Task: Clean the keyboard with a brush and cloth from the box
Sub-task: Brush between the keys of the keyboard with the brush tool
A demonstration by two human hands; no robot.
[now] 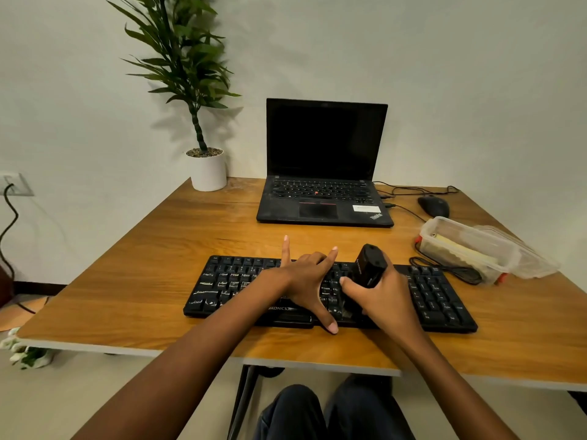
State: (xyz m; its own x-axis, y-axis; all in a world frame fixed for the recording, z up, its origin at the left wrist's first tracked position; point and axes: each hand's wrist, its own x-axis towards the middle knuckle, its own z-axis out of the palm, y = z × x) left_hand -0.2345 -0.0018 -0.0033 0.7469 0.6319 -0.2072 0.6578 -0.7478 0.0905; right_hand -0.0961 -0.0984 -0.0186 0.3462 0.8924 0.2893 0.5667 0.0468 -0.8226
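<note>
Across the wooden table (158, 249) in front of you, everything for the job sits within reach. At the far left corner a tall potted plant (190, 58) stands in a white pot (208, 173) against the wall. To its right, at the far edge, a black ThinkPad laptop (324, 160) is open with a dark screen. Nearer to you, a black full-size keyboard (438, 296) lies parallel to the near edge of the table, and both your hands are over its middle. At the right side, a clear plastic box (467, 246) sits with its lid (536, 262) just beside it. Something pale yellow lies inside the box, though you cannot tell from this view what it is. A loose loop of black cable (451, 269) rests between the box and the keyboard. A black mouse (433, 206) sits beyond the box, to the right of the laptop.

Your left hand (305, 281) lies spread on the keys, fingers straight and apart, the thumb reaching to the near edge of the keyboard; it grasps nothing. Your right hand (384, 296) is wrapped round a black brush (368, 265), thumb on its left face. You hold the brush tilted, its top leaning away from you and its lower end down on the keys just right of your left hand.
</note>
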